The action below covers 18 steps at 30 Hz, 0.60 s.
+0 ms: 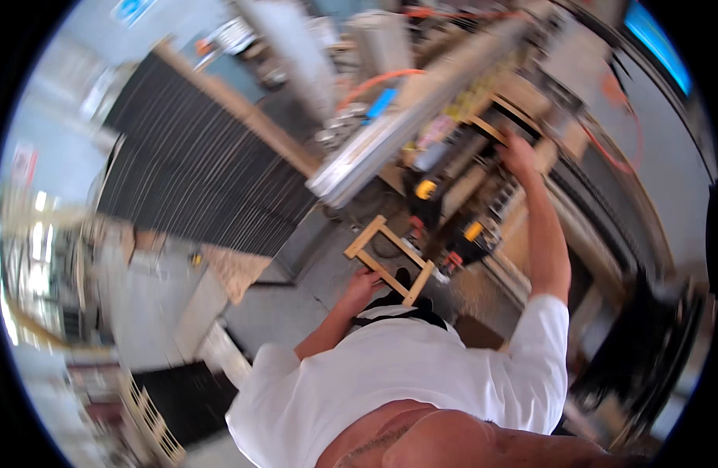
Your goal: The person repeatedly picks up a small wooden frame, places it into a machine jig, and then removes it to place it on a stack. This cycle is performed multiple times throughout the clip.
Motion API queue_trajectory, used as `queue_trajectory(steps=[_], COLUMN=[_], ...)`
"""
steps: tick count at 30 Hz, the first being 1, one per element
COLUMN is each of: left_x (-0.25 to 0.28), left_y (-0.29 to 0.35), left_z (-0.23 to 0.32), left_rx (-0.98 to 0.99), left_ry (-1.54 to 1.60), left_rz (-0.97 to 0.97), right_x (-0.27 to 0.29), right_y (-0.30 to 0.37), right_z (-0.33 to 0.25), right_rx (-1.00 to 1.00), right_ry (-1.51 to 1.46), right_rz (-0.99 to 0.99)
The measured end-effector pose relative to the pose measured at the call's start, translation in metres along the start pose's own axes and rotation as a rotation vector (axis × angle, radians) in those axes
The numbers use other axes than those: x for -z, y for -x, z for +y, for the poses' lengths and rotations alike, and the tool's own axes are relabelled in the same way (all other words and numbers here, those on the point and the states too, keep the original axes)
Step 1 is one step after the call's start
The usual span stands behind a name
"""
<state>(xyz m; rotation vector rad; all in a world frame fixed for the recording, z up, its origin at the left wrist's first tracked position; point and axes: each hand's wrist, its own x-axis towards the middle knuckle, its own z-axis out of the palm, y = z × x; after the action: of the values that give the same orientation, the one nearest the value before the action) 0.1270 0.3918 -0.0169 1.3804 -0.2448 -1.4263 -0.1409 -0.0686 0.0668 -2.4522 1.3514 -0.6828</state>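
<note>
Slanting lengthwise, a wooden frame (384, 273) runs upper left to lower right.

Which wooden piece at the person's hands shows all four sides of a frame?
The light frame at the left hand: its four bars enclose an open gap. The wooden piece at the right hand is blurred, its full outline unclear.

Hands (362, 288) apart, left (seemingly) curled
</note>
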Motion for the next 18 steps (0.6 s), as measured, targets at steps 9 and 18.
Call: queue_trajectory(steps=[9, 18], left_x=[0.034, 0.085], left_y=[0.038, 0.230], left_z=[0.033, 0.209], left_rx=[-0.348, -0.924], left_ry=[-0.201, -0.234], left_rz=[0.248, 0.289], right_x=[0.017, 0.020], right_y=[0.002, 0.004], right_z=[-0.032, -0.036], right_rx=[0.037, -0.026], right_ry=[-0.002, -0.012], right_rz=[-0.016, -0.045])
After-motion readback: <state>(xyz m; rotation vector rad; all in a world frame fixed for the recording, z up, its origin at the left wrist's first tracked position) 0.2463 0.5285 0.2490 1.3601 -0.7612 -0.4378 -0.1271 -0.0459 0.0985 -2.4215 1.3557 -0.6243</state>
